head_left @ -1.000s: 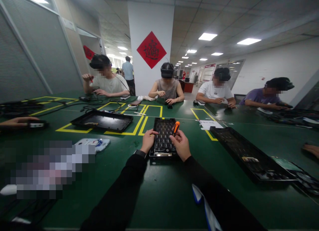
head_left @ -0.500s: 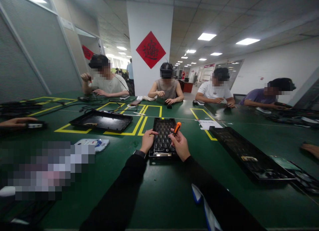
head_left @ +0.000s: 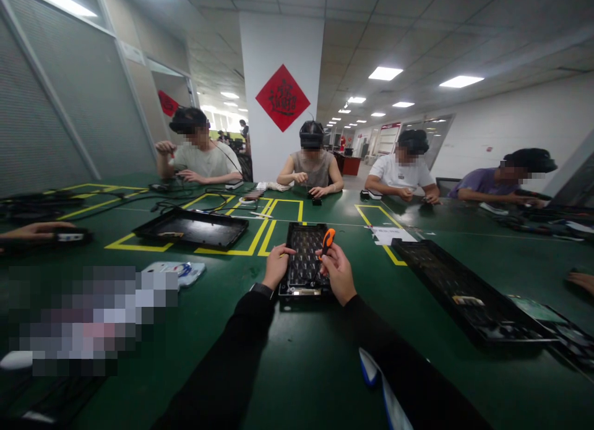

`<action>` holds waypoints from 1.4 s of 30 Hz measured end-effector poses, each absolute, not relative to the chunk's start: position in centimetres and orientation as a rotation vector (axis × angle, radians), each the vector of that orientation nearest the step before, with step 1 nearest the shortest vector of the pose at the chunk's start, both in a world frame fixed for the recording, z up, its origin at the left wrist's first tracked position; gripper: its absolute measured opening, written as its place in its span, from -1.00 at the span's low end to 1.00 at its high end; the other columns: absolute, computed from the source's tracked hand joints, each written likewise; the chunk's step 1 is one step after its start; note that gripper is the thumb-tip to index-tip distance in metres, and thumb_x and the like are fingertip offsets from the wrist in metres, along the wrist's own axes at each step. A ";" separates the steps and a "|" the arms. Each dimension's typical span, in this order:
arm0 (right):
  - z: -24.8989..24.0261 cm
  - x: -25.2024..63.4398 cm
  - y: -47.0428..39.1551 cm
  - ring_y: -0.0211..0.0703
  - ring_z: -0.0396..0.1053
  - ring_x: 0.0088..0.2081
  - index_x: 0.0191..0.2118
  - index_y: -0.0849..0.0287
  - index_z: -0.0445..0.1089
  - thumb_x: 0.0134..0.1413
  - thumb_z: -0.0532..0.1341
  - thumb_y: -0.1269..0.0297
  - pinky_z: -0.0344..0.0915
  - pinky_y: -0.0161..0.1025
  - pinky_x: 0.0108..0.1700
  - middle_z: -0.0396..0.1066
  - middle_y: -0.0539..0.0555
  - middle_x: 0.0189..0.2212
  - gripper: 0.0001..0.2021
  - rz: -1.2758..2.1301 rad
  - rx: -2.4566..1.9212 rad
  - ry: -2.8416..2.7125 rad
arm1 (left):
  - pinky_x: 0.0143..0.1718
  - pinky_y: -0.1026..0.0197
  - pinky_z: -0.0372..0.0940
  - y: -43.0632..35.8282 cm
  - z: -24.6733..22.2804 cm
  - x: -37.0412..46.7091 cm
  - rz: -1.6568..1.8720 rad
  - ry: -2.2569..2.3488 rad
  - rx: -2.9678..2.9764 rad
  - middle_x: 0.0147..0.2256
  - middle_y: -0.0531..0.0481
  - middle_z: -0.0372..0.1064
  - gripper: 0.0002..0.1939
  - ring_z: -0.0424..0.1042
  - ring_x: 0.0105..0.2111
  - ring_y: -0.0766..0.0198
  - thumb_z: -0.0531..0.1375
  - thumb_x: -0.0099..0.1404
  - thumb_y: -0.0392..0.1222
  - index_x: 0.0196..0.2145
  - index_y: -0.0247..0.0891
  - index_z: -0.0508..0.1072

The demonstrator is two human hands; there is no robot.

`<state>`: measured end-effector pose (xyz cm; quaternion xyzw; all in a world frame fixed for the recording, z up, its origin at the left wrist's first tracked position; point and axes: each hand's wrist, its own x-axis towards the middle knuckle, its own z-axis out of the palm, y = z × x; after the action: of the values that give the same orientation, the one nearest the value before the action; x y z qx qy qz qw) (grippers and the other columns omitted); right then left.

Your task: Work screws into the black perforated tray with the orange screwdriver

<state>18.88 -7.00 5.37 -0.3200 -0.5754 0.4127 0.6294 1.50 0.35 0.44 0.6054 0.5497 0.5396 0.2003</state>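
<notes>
A black rectangular casing with rows of small parts inside lies on the green table, its long side pointing away from me. My left hand grips its left edge, the fingertips over the rim. An orange and black screwdriver is held in my right hand over the casing's right side, handle up and tilted. The screwdriver's tip is too small to make out. A pale metallic piece sits at the casing's near end.
A black tray stands at left, a long black casing at right. Paper lies beyond. Several people sit across the table; other people's hands show at both sides. A blue-white strip is near my right sleeve.
The view has shifted slightly, so the scene sits a little lower. My right hand still holds the screwdriver, its handle slightly more upright. My left hand stays on the casing.
</notes>
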 end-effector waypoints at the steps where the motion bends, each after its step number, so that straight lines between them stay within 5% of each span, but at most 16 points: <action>1: 5.4 18.9 -7.1 -0.43 0.15 -0.60 -0.02 0.14 0.17 0.01 0.11 0.24 0.15 -0.40 -0.56 0.32 0.06 -0.26 -0.64 0.950 -0.730 -1.318 | 0.09 0.12 0.02 0.4 0.4 1.5 1.505 1.537 1.695 -0.09 -0.09 0.33 -0.71 0.23 -0.02 0.18 0.00 0.02 -0.41 -0.43 -0.28 0.51; 10: 5.1 18.9 -6.7 -0.40 0.17 -0.58 -0.07 0.14 0.23 -0.08 0.20 0.23 0.13 -0.42 -0.58 0.29 -0.01 -0.42 -0.61 0.903 -0.815 -1.300 | 0.08 0.12 0.04 0.9 -0.3 1.3 1.531 1.512 1.686 -0.08 -0.05 0.32 -0.71 0.23 -0.02 0.19 0.01 0.03 -0.38 -0.43 -0.25 0.51; 17: 5.2 18.9 -6.8 -0.41 0.19 -0.58 0.03 0.10 0.14 -0.02 0.14 0.26 0.14 -0.40 -0.58 0.31 0.06 -0.26 -0.56 0.955 -0.760 -1.286 | 0.07 0.12 0.05 0.6 0.0 1.4 1.529 1.520 1.689 -0.09 -0.04 0.33 -0.71 0.24 -0.02 0.18 0.01 0.02 -0.39 -0.43 -0.24 0.51; 29: 5.0 19.0 -6.6 -0.43 0.17 -0.56 -0.17 0.17 0.32 -0.08 0.19 0.20 0.18 -0.40 -0.55 0.25 0.04 -0.27 -0.70 0.790 -0.828 -1.375 | 0.09 0.12 0.03 0.8 -0.3 1.3 1.525 1.510 1.683 -0.09 -0.04 0.33 -0.70 0.24 -0.02 0.19 0.00 0.01 -0.38 -0.43 -0.24 0.51; 42: 5.5 18.9 -7.1 -0.42 0.19 -0.57 -0.06 0.13 0.21 -0.03 0.13 0.21 0.11 -0.43 -0.61 0.31 0.06 -0.25 -0.64 0.936 -0.781 -1.318 | 0.10 0.12 0.02 0.9 -0.3 1.3 1.520 1.521 1.696 -0.09 -0.04 0.33 -0.70 0.24 -0.01 0.20 0.00 0.02 -0.39 -0.42 -0.24 0.51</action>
<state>18.90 -7.11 5.52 -0.3400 -0.5741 0.4074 0.6235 1.32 0.88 -0.33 0.6067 0.5440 0.5439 0.2001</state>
